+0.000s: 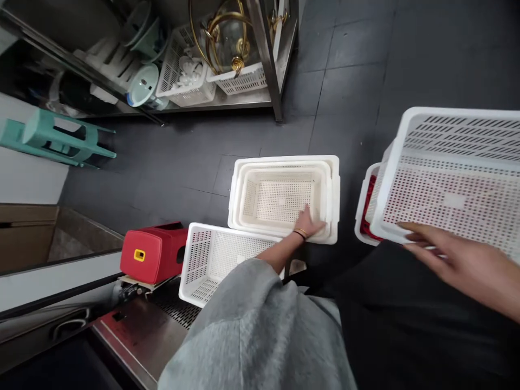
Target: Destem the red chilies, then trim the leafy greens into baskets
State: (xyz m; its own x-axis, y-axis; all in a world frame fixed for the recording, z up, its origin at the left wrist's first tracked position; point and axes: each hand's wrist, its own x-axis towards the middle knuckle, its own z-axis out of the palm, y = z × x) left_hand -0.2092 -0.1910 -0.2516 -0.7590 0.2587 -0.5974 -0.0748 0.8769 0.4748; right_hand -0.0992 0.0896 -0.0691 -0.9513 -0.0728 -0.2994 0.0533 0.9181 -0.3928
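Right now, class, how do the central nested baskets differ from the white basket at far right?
The nested baskets look cream, while the white basket looks brighter white. The nested baskets fit one inside another; the white basket overlaps a container with red contents in this view. Both are rectangular with perforated bases.

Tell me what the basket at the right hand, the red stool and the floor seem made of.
Basket: likely white plastic, smooth with a slight sheen; moulded slots and holes suggest it.
Red stool: probably plastic, semi-gloss; evenly coloured, with rounded corners.
Floor: dark tiles, mostly matte, with straight seams; ceramic or stone, I can't tell which.
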